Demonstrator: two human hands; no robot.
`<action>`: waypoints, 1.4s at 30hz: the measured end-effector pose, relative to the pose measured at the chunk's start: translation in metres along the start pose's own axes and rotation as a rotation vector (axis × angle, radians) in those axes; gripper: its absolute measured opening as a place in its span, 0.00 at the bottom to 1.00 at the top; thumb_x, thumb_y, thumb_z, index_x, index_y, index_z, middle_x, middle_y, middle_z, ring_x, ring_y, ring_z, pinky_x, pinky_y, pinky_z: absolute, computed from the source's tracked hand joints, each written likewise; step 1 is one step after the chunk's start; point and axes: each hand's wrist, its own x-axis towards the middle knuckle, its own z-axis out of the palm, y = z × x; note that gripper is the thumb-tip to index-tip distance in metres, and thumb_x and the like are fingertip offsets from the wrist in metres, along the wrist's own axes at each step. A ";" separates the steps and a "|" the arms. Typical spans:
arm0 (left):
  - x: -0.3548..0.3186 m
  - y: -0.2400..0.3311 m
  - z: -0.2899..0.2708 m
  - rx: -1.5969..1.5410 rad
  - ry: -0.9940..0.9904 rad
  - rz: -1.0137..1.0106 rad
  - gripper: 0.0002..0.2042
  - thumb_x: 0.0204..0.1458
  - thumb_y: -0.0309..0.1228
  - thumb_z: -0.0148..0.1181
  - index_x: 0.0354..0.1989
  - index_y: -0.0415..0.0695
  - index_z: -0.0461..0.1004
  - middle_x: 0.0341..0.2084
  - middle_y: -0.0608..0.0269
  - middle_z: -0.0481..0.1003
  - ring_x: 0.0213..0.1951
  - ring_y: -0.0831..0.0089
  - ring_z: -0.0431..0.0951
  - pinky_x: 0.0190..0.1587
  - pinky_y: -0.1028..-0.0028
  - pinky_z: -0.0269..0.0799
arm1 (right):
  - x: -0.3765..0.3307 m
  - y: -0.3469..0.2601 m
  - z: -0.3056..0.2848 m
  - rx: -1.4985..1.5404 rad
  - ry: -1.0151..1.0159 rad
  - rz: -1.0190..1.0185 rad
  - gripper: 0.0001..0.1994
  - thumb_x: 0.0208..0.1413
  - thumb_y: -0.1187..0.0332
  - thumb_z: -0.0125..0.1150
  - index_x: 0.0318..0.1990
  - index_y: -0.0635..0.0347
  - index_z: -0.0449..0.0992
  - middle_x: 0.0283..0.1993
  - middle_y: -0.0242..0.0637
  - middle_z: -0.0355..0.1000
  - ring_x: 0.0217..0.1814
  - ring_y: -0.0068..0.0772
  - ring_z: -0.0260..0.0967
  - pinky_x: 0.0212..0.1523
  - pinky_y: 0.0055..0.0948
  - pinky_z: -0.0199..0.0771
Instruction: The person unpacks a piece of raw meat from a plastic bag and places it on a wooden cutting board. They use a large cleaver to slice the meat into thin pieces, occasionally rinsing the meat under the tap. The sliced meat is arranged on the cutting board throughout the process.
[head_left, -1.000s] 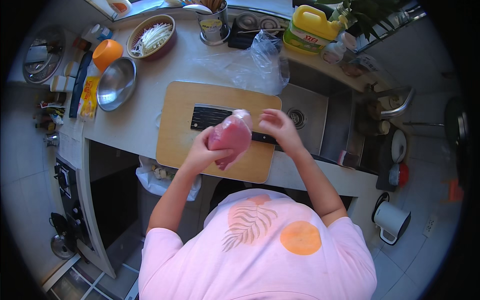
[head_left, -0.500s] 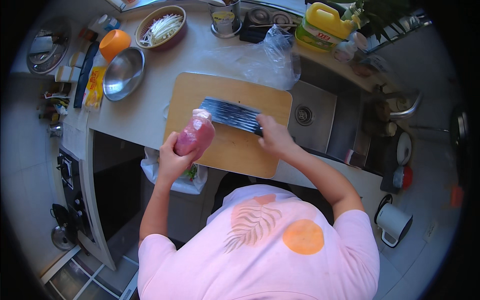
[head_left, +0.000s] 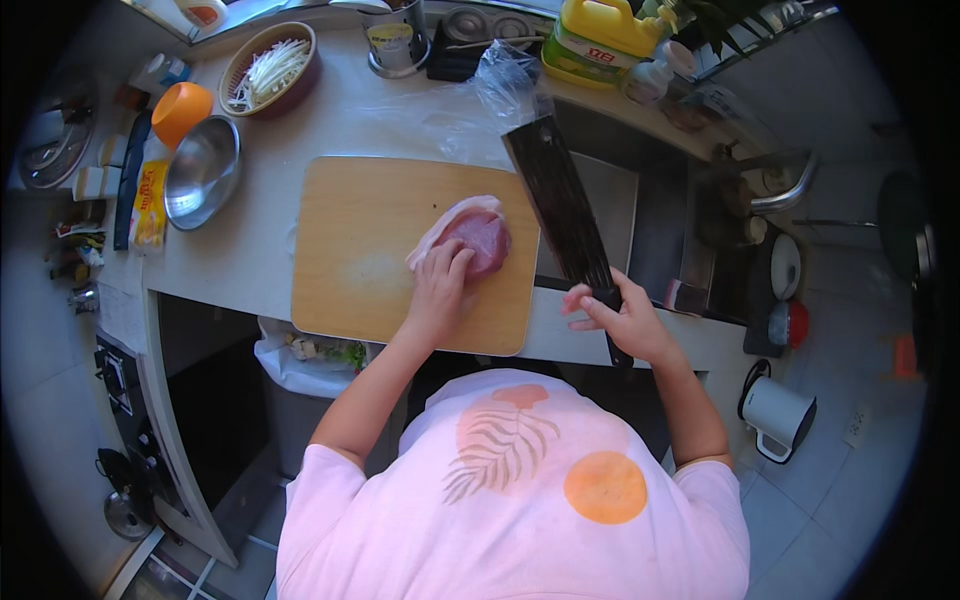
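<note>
Pink and glistening, the slab of raw meat (head_left: 470, 236) sits on the right side of the wooden cutting board (head_left: 370, 250), and the left hand (head_left: 440, 290) presses down on its near edge, fingers flat and spread over it. Over by the sink (head_left: 620, 215), the right hand (head_left: 620, 320) is wrapped round the handle of a broad dark cleaver (head_left: 560, 205), blade pointing away across the basin. That meat looks soft and slick, with a paler fatty rim; I'd say it will slide under pressure, so a firm flat hold on top, fingertips tucked back from the cut, suits it best. The cleaver looks heavy, best gripped close to the blade. Packages now: a big yellow jug with a green label (head_left: 600, 40) stands at the back of the counter, a crumpled clear plastic bag (head_left: 500, 85) lies before it, and a flat yellow packet (head_left: 150, 205) rests at the left beside the steel bowl (head_left: 203, 170).
</note>
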 end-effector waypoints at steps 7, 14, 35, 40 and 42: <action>-0.022 -0.032 -0.024 -0.195 0.130 -0.140 0.20 0.37 0.23 0.68 0.42 0.41 0.69 0.44 0.48 0.69 0.49 0.50 0.68 0.49 0.60 0.66 | -0.004 0.009 0.020 -0.333 0.022 0.154 0.23 0.57 0.66 0.57 0.57 0.67 0.62 0.28 0.35 0.71 0.27 0.24 0.72 0.28 0.23 0.72; -0.002 -0.022 -0.009 -0.150 0.098 -0.202 0.21 0.35 0.26 0.70 0.39 0.41 0.69 0.48 0.48 0.66 0.52 0.47 0.65 0.52 0.56 0.62 | 0.017 0.029 0.034 -0.608 0.024 -0.283 0.24 0.55 0.68 0.56 0.59 0.64 0.61 0.32 0.41 0.74 0.30 0.28 0.72 0.32 0.26 0.71; -0.014 -0.032 0.006 -0.412 0.267 -0.383 0.14 0.42 0.24 0.65 0.37 0.38 0.69 0.36 0.49 0.70 0.38 0.54 0.71 0.42 0.65 0.68 | 0.015 0.005 0.047 -0.606 -0.005 -0.014 0.21 0.57 0.64 0.55 0.56 0.64 0.66 0.25 0.44 0.69 0.24 0.29 0.65 0.31 0.29 0.67; 0.001 -0.037 0.015 -0.265 0.283 -0.249 0.14 0.40 0.23 0.65 0.37 0.38 0.70 0.36 0.50 0.70 0.38 0.53 0.71 0.41 0.63 0.68 | 0.024 0.006 0.060 -0.517 -0.034 0.126 0.22 0.64 0.58 0.44 0.53 0.70 0.67 0.26 0.50 0.71 0.29 0.45 0.72 0.33 0.36 0.69; 0.005 -0.036 0.016 -0.190 0.289 -0.171 0.15 0.38 0.23 0.65 0.36 0.38 0.70 0.35 0.50 0.71 0.38 0.52 0.71 0.41 0.61 0.68 | 0.023 0.008 0.064 -0.556 -0.027 0.148 0.22 0.65 0.57 0.42 0.51 0.72 0.67 0.28 0.52 0.72 0.31 0.50 0.73 0.34 0.38 0.70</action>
